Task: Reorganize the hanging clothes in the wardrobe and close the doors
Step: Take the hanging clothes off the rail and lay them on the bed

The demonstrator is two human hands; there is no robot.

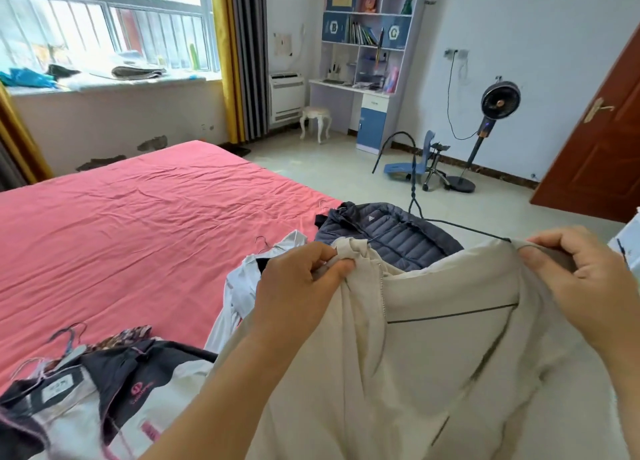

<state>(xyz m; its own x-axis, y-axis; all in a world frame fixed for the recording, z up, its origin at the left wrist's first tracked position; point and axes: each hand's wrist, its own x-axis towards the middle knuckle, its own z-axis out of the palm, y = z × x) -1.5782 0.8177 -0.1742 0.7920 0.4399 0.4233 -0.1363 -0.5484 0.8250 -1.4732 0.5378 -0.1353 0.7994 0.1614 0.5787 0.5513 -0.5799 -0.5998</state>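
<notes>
Over the pink bed (138, 217), I'm pinching a cream jacket (433, 338) with my left hand (298, 286) and right hand (581, 279), fitting it onto its hanger (450, 316); next I'm probably seating both shoulders evenly.

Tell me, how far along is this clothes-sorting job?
Early on. Clothes lie on the pink bed, including a navy puffer jacket. Left hand and right hand are fitting a beige jacket onto a hanger. Hanging up and closing doors remain.

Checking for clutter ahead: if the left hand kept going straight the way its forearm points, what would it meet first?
Probably the dark quilted puffer jacket lying on the pink bed, just beyond the left hand gripping the beige jacket; depth is uncertain.
</notes>
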